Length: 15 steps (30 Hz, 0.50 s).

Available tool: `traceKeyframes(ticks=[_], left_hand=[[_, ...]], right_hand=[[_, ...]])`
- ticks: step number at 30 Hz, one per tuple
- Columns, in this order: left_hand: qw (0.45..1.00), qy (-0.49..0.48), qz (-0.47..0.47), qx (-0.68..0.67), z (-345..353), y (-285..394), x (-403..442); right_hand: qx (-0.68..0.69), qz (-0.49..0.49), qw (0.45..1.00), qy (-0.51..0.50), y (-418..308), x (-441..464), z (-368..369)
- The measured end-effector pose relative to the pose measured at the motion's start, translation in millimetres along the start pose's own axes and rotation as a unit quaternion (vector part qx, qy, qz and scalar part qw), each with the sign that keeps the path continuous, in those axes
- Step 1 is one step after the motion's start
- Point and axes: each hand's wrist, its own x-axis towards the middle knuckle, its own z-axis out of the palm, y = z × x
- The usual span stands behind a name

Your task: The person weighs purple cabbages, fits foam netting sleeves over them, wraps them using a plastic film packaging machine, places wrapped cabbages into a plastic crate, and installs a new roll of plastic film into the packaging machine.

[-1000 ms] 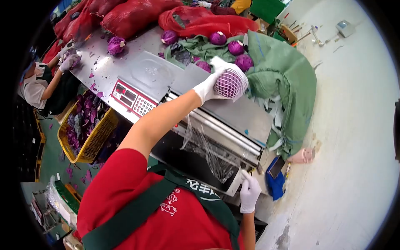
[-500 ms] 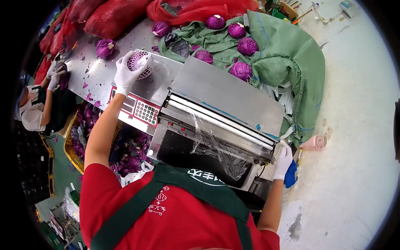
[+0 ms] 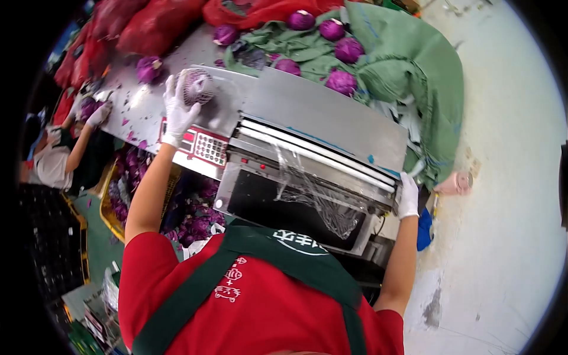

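Nearest: wearer's dark green apron (image 3: 266, 254) over red shirt. Right hand (image 3: 407, 196), white glove, at the right end of the film-wrapping machine (image 3: 313, 155), by the end of its rollers; fingertips partly hidden, can't tell if they pinch anything. Crumpled clear film (image 3: 316, 204) hangs off the machine's near side.

Left hand (image 3: 179, 112), also gloved, fingers spread and raised, thumb set apart, on the near-left side of the netted purple cabbage (image 3: 199, 86). Contact or tiny gap: blur, can't tell. Key relation: cabbage lies just beyond and to the right of the left palm, over the digital scale (image 3: 210, 148), pan side. Roundish, no clear long axis. Left is much the nearer hand; the machine sits between cabbage and right hand.

Left of machine, below table level: purple leaf trimmings (image 3: 198, 222) and yellow crate (image 3: 110, 219). Pink cup-like item (image 3: 455, 182) just beyond right hand.

Farther: loose cabbage (image 3: 148, 70) on the steel table (image 3: 141, 97), several more by the green woven sack (image 3: 438, 100). Co-worker (image 3: 56, 163) at far left, gloved, handling another cabbage. Red mesh sacks (image 3: 157, 26) at the back.
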Motion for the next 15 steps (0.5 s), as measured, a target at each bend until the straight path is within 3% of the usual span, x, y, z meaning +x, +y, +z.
traceKeyframes(ticks=[2, 3, 4, 6, 8, 12, 13, 15], left_hand=[[0.994, 0.082, 0.070, -0.003, -13, 29, 0], [0.994, 0.061, 0.087, -0.031, -12, 37, -1], [0.992, 0.038, 0.101, -0.062, -8, 47, -5], [0.977, -0.163, 0.059, -0.125, -2, 82, -9], [0.973, -0.177, 0.136, -0.055, 18, 90, -8], [0.941, -0.294, 0.165, 0.009, 47, 69, 4], [0.943, -0.248, 0.223, 0.013, 49, 69, 4], [0.920, -0.246, 0.294, 0.077, 50, 70, 8]], right_hand=[[0.116, 0.038, 0.991, -0.064, -7, -8, -2], [0.173, 0.078, 0.977, -0.098, -6, -7, -3], [0.187, 0.108, 0.971, -0.105, -5, -6, -5], [0.219, 0.140, 0.960, -0.102, -6, -7, -5], [0.264, 0.149, 0.947, -0.107, -4, -6, -4], [0.252, 0.035, 0.953, -0.162, 3, -23, 1], [0.229, 0.032, 0.961, -0.153, 12, -25, -1], [0.249, 0.042, 0.956, -0.147, 13, -42, 0]])
